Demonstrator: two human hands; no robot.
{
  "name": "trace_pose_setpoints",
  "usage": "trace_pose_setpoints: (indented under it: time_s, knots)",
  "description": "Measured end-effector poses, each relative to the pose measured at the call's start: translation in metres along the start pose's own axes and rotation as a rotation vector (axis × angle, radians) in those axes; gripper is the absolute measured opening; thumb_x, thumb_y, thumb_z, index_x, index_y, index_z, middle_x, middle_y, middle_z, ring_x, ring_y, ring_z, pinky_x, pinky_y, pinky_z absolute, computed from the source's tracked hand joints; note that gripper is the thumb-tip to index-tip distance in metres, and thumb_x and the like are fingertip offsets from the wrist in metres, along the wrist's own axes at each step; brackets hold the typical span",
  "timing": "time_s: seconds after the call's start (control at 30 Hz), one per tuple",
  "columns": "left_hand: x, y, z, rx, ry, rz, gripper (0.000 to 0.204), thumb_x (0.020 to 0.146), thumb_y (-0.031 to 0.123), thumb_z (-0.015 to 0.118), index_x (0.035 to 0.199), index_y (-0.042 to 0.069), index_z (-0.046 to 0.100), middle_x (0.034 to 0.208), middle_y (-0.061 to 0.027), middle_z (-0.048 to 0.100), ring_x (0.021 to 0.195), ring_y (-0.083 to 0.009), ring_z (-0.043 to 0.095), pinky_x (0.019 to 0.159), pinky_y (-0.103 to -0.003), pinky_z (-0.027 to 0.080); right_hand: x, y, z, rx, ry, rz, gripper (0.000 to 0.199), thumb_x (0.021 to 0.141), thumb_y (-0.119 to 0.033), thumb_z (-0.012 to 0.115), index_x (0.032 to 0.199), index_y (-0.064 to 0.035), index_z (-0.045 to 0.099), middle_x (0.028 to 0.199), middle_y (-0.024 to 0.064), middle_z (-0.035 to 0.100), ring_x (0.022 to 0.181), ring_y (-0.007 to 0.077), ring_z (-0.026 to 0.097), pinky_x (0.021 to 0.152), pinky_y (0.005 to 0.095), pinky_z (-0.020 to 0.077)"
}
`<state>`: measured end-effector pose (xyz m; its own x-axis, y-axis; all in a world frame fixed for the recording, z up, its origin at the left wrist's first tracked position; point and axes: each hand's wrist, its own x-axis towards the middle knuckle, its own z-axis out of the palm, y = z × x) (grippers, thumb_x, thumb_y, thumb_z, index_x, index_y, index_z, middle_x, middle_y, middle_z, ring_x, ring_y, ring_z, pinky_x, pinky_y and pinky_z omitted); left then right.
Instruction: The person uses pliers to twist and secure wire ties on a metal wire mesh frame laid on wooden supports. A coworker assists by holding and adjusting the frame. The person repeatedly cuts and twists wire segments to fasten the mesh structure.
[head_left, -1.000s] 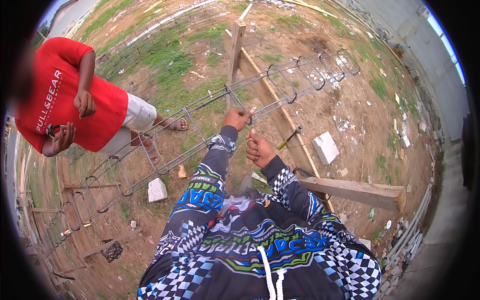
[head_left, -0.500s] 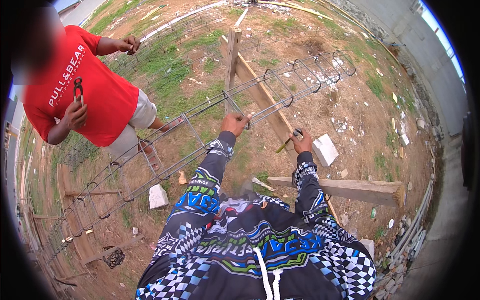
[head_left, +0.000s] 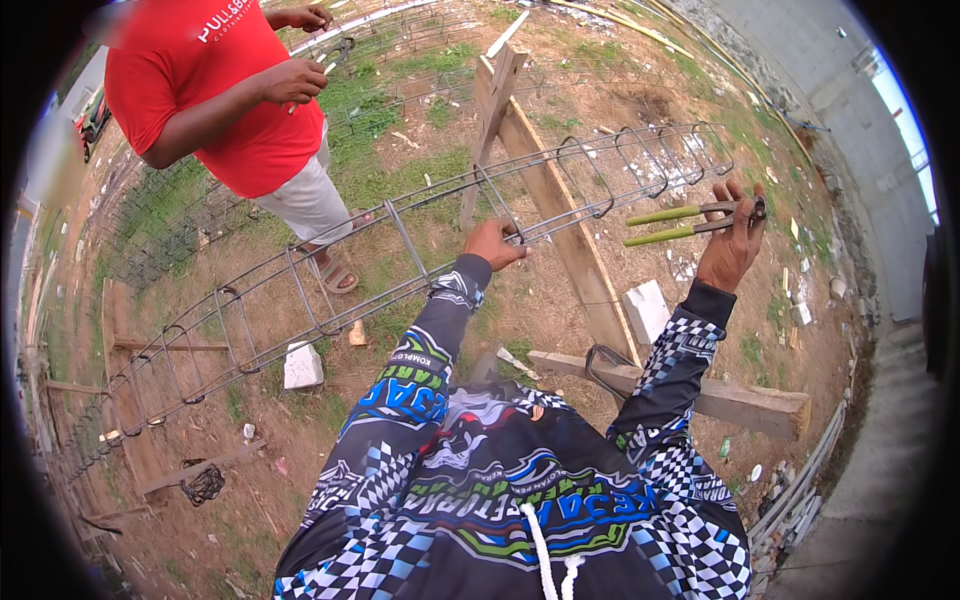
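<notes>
A long rebar cage (head_left: 407,238) with stirrups runs slantwise across the view, from lower left to upper right. My left hand (head_left: 493,246) is closed on its near lower bar, by the corner of a stirrup. To the right, apart from the cage, my right hand (head_left: 733,245) grips pincers (head_left: 668,214) with green handles. Their handles point left and spread apart, while the dark jaws lie by my fingers. Under the cage, close to my left hand, a wooden plank (head_left: 562,212) meets an upright wooden post (head_left: 495,100).
Beyond the cage, a co-worker in a red shirt (head_left: 190,95) holds other pincers (head_left: 340,56). A wooden beam (head_left: 745,405) with a loop of wire (head_left: 596,368) juts out near my right forearm. White blocks (head_left: 645,312) lie on the ground. A grey wall (head_left: 880,170) stands at right.
My right hand has moved up and right, away from the plank, with the pincers now in full view. My left hand stays at the cage. The co-worker's pincers have shifted toward their other hand.
</notes>
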<state>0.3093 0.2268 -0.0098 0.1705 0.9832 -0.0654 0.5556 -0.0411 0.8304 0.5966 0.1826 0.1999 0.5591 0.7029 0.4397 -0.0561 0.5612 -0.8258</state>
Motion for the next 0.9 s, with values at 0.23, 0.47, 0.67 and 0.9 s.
trace_pose_setpoints:
  time_s: [0.23,0.47,0.67,0.9]
  knots:
    - [-0.005,0.023,-0.009,0.052,-0.007,-0.029,0.059,0.065,0.051,0.082,0.099,0.004,0.073,0.093,-0.018,0.071,0.091,-0.0333,0.067,0.084,-0.042,0.051,-0.026,0.097,0.028,-0.113,-0.483,0.773,0.044,0.092,-0.005,0.053,0.135,-0.0054,0.044,0.087,0.0097,0.061,0.065,0.0175,0.059,0.053,0.0343,0.054]
    - [-0.009,0.02,-0.003,0.049,0.043,-0.013,0.06,0.064,0.055,0.082,0.097,0.005,0.073,0.092,-0.0188,0.07,0.09,-0.0343,0.067,0.082,-0.044,0.051,-0.028,0.123,0.046,-1.185,-1.385,0.876,0.066,0.084,0.0,0.051,0.147,-0.0117,0.037,0.094,0.0106,0.067,0.071,0.0173,0.066,0.051,0.0327,0.0547]
    - [-0.01,0.02,0.002,0.012,0.057,0.013,0.058,0.065,0.056,0.082,0.094,0.007,0.072,0.088,-0.0182,0.07,0.088,-0.0351,0.067,0.081,-0.044,0.051,-0.013,0.134,0.078,-1.768,-1.932,0.375,0.058,0.079,-0.011,0.059,0.137,-0.0125,0.049,0.106,0.0193,0.068,0.094,0.0315,0.068,0.081,0.0431,0.0533]
    - [-0.009,0.019,0.003,-0.015,0.065,0.027,0.06,0.065,0.061,0.08,0.092,0.008,0.072,0.081,-0.0169,0.069,0.083,-0.0346,0.067,0.077,-0.045,0.052,-0.032,0.122,0.113,-2.08,-1.962,0.105,0.041,0.087,-0.016,0.054,0.128,-0.0144,0.059,0.12,0.0158,0.065,0.112,0.0334,0.063,0.091,0.0529,0.05]
